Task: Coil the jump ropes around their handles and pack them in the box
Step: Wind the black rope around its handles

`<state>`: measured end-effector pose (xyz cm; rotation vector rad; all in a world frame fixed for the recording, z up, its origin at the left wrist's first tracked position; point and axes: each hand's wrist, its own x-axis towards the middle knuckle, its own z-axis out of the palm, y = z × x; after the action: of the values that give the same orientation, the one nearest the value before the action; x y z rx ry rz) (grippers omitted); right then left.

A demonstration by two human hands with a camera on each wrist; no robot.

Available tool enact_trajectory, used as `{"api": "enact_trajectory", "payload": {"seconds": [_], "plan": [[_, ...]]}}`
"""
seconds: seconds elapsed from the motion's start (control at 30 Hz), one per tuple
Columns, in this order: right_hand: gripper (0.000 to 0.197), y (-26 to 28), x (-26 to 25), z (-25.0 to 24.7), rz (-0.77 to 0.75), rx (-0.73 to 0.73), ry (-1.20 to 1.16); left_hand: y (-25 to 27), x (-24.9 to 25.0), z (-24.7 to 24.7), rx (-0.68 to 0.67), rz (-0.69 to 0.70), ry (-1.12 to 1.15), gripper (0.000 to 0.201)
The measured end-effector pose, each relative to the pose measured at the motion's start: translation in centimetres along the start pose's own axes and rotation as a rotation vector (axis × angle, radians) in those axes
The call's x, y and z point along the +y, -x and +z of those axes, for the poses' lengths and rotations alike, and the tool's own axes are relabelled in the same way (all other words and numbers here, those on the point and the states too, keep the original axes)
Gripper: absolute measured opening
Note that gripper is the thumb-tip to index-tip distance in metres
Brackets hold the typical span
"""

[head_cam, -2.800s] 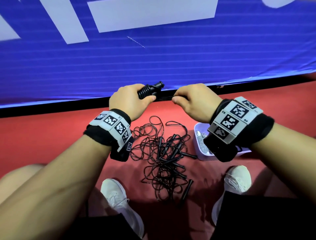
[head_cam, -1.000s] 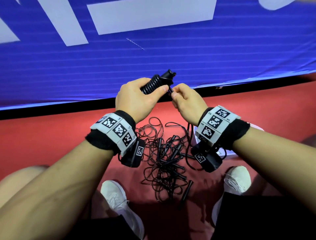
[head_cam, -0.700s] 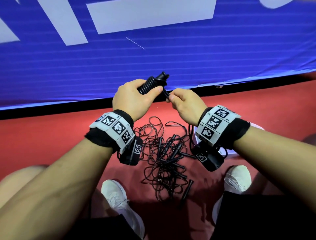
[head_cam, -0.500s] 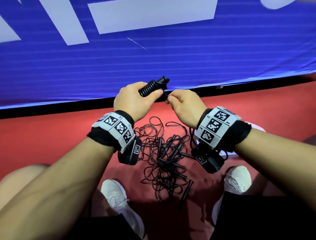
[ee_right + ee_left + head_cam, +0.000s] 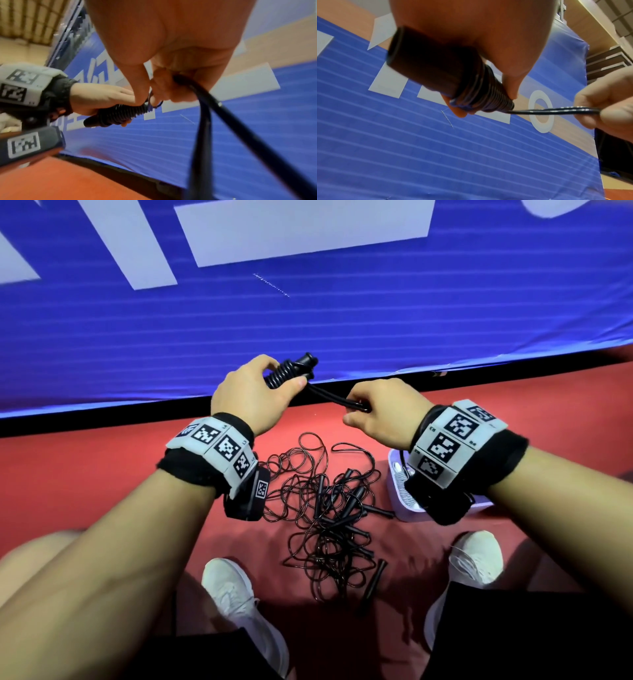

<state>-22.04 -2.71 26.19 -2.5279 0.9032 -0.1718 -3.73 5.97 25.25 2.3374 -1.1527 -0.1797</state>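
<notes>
My left hand (image 5: 251, 397) grips a black jump-rope handle bundle (image 5: 286, 371) with cord coiled tightly round it (image 5: 488, 97). A taut doubled strand of black cord (image 5: 330, 397) runs from the coil to my right hand (image 5: 380, 412), which pinches it (image 5: 556, 112). In the right wrist view the cord (image 5: 202, 121) loops down out of my fist. A tangled pile of black jump ropes (image 5: 329, 508) with several handles lies on the red floor between my feet. The pale lilac box (image 5: 399, 505) sits under my right wrist, mostly hidden.
A blue padded mat with white markings (image 5: 308, 320) rises just beyond my hands, edged by a black strip. My white shoes (image 5: 236, 594) (image 5: 476, 556) flank the rope pile on the red floor (image 5: 85, 474).
My right hand has moved right and away from the handles, drawing the cord out taut. The left hand keeps its grip on the coiled bundle, tipped slightly.
</notes>
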Motion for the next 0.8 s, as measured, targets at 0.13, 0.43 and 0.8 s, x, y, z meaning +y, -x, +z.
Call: {"api": "enact_trajectory", "payload": {"seconds": [0.13,0.43,0.8], "plan": [[0.019,0.2,-0.5,-0.8,-0.123,0.088,0.211,0.2,0.2,0.1,-0.084,0.016,-0.038,0.039],[0.025,-0.6,0.2,-2.5,-0.216,0.121,0.132,2.1,1.6,0.6,-0.164,0.214,-0.233,0.041],[0.009,-0.8,0.3,-3.0,-0.062,0.095,-0.511,3.5,3.2,0.6,-0.140,0.298,-0.151,0.050]]}}
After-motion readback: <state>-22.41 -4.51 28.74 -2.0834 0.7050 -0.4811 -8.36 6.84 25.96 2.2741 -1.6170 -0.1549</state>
